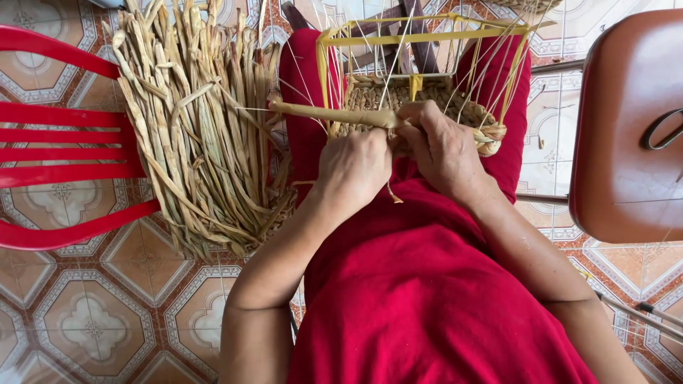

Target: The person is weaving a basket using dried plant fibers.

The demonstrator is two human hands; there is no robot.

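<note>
A half-woven straw basket (455,107) rests on my lap, built around a yellow wire frame (420,35) with thin pale strands rising from it. My left hand (353,167) and my right hand (441,146) are side by side at the basket's near rim. Both grip a long dried straw strand (327,114) that sticks out to the left, and the fingers press it into the woven rim. I wear red clothing (427,284).
A big bundle of dried straw leaves (199,121) lies to my left, leaning on a red plastic chair (64,142). A brown stool seat (629,121) carrying scissors (665,128) stands at right. Patterned floor tiles (92,320) lie below.
</note>
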